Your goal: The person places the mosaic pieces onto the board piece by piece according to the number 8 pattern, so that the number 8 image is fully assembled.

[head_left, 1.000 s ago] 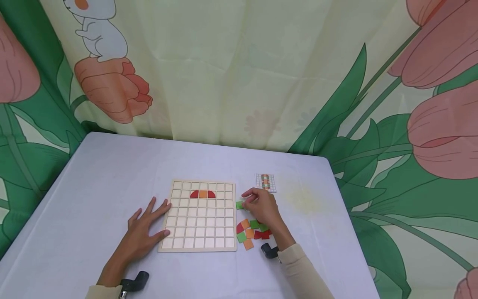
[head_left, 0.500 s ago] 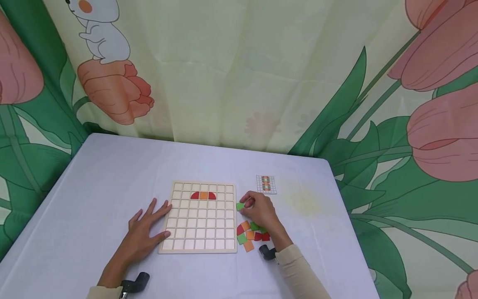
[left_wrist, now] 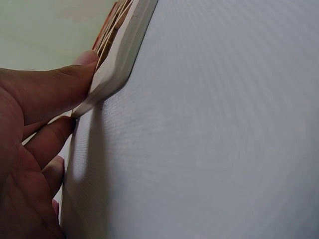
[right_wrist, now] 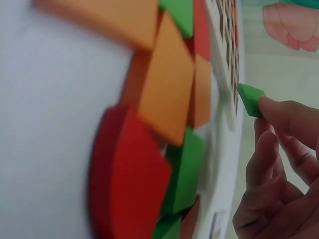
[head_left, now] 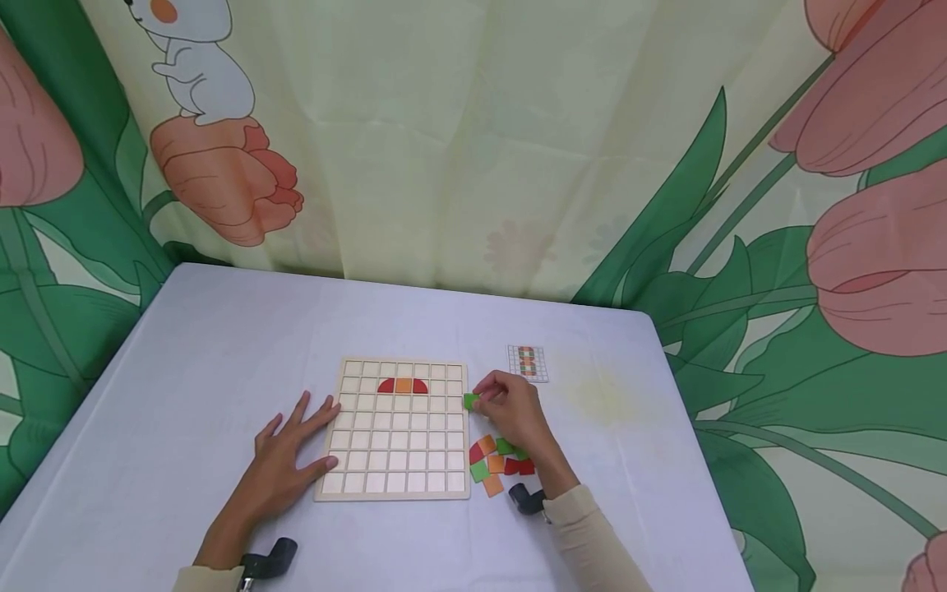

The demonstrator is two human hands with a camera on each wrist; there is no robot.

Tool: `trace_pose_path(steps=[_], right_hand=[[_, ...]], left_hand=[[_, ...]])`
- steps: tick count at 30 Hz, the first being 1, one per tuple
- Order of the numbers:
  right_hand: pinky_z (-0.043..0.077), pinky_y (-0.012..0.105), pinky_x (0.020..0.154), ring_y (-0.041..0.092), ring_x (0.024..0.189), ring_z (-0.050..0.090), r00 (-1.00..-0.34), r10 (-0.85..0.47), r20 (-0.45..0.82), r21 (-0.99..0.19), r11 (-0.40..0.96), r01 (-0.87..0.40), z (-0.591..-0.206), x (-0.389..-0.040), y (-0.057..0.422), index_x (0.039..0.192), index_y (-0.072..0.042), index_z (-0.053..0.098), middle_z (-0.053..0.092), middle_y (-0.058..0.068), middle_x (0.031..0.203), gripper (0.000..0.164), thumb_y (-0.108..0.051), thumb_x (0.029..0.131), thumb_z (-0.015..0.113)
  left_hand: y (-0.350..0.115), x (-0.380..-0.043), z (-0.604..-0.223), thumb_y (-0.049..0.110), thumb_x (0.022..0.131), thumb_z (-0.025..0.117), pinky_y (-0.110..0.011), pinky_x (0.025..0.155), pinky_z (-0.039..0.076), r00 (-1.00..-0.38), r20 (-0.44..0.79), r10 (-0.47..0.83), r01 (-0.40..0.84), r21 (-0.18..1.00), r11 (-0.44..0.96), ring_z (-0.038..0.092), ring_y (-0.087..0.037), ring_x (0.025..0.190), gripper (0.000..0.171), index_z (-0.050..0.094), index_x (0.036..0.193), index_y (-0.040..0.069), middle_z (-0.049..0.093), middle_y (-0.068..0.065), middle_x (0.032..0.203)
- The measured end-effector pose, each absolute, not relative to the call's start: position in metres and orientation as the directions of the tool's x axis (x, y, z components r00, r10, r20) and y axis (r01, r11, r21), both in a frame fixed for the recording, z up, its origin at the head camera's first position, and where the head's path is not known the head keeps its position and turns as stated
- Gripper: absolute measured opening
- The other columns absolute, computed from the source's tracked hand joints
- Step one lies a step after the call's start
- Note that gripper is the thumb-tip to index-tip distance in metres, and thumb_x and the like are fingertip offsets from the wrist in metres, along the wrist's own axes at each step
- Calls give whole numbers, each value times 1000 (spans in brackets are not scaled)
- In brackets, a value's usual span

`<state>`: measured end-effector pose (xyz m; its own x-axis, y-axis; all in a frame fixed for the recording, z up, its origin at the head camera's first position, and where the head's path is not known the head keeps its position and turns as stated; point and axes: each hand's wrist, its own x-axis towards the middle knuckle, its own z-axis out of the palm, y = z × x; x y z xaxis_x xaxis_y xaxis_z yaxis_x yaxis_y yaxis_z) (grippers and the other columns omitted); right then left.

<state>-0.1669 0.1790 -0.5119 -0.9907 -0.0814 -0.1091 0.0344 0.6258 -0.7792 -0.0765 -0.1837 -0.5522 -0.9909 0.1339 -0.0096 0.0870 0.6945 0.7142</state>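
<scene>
A wooden grid board [head_left: 392, 497] lies on the table. Near its far side, a square orange tile [head_left: 403, 386] sits in a cell between two rounded red tiles [head_left: 385, 386]. My left hand [head_left: 284, 460] is spread at the board's left edge, fingertips and thumb touching the frame. In the left wrist view the thumb [left_wrist: 65, 89] lies on the board's rim. My right hand [head_left: 514, 411] pinches a green square tile [head_left: 470, 401] by thumb and fingers at the board's right edge. The right wrist view shows the green tile [right_wrist: 250, 99] tilted at the fingertips.
Several loose orange, red and green tiles [head_left: 494, 464] lie heaped right of the board, under the right wrist. A small pattern card [head_left: 528, 363] with a coloured grid lies beyond the right hand. Behind the table hangs a printed curtain [head_left: 444, 164].
My right hand has taken the green tile from the table beside the board between thumb and fingers and moved it slightly up and left to the board's edge. The left hand keeps its place.
</scene>
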Motion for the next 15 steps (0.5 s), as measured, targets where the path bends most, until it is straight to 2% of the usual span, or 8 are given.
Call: trace_pose_path(steps=[15], right_hand=[[46,22,57,18,71,57,-974,-205,-99,-842,539,-27,-506,-170,133,97,-21,76,71,-3,85,13,-14,90,85]], left_hand=[[-184,-77,-550,23,87,86,-69,127,6,-991,-25,132,75,710,700,14,-43,166,84,47,161,19,39,-14,170]])
